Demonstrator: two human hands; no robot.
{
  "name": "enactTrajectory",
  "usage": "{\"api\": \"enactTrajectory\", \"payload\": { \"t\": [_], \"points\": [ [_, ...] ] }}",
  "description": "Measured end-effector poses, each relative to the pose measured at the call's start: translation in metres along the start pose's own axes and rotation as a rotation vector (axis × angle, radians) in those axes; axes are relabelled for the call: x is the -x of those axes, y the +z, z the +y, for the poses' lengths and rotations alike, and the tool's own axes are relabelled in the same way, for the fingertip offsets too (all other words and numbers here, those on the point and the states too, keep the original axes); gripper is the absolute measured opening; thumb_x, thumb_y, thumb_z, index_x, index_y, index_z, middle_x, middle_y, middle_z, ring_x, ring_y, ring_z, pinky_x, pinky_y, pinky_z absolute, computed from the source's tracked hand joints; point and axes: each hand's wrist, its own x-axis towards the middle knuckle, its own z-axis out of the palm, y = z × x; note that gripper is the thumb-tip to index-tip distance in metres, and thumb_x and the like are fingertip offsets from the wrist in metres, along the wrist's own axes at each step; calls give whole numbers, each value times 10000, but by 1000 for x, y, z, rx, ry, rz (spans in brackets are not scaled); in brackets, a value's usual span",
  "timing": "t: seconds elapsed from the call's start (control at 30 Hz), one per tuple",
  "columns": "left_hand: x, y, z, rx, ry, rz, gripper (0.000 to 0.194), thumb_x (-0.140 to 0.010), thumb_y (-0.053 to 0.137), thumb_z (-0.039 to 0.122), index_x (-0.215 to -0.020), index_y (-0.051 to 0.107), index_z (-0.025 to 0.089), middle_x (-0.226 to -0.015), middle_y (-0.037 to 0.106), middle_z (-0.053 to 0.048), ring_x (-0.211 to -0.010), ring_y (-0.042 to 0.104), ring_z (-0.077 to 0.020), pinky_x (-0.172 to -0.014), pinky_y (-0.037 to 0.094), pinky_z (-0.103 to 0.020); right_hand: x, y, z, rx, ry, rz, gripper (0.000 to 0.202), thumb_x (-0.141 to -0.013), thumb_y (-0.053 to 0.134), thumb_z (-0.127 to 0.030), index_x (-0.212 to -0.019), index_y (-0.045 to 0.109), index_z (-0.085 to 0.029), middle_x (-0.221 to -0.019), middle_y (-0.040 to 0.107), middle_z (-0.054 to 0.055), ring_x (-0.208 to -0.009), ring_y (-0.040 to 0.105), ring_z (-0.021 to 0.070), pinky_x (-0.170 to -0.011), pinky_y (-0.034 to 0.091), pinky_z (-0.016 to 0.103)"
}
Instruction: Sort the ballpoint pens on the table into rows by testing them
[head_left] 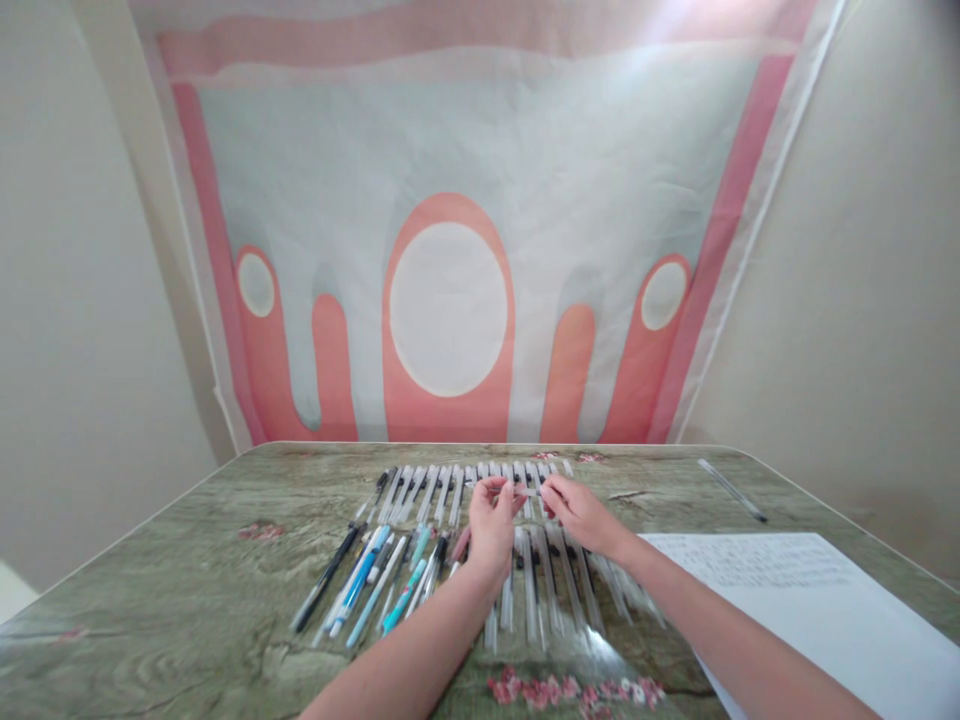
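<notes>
My left hand (492, 525) and my right hand (579, 512) are raised over the middle of the table. Their fingers pinch the two ends of a thin, pale pen (529, 491), whose short middle stretch shows between them. Beyond the hands lies a row of clear pens (429, 492) with black parts, side by side. Nearer to me and right of my left wrist, more clear pens (551, 580) form a second row. Left of that wrist is a group of mixed pens, among them a blue and white pen (358, 580), a teal pen (403, 597) and a black pen (327, 580).
A sheet of paper with writing (810, 600) lies at the right, partly under my right forearm. A single clear pen (731, 490) rests near the far right edge. The wood-patterned table (187, 590) meets a printed cloth (450, 130) hanging behind it.
</notes>
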Motion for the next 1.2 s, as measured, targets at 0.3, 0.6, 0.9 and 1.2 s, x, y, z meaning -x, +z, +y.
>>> {"api": "enactTrajectory", "payload": {
  "t": [0.3, 0.6, 0.9, 1.2],
  "points": [
    [-1, 1, 2, 19, -8, 5, 288, -644, 646, 285, -822, 469, 144, -737, 562, -12, -713, 591, -117, -757, 473, -337, 1, 0, 0, -110, 27, 3, 237, -831, 386, -427, -842, 467, -205, -632, 541, -18, -534, 507, 113, -524, 392, 234],
    [-4, -1, 2, 40, -18, 11, 279, -650, 642, 276, -815, 462, 142, -738, 555, -10, -704, 589, -108, -755, 475, -330, 0, 2, 1, -132, 73, -42, 318, -861, 300, -441, -787, 491, -198, -651, 559, -5, -531, 513, 115, -514, 384, 234],
    [0, -1, 0, -59, 32, -25, 274, -657, 632, 299, -824, 479, 145, -748, 552, -13, -723, 590, -117, -747, 478, -333, 1, 5, 3, 17, 27, 4, 370, -874, 280, -409, -639, 472, -198, -568, 527, -3, -537, 496, 127, -561, 374, 252],
    [0, -1, 0, -56, 44, -39, 252, -679, 611, 300, -830, 479, 147, -771, 547, -16, -747, 582, -115, -762, 475, -339, 2, 0, -3, 26, -18, 73, 247, -823, 405, -429, -808, 496, -200, -654, 553, 0, -586, 494, 130, -539, 363, 237]
  ]
}}
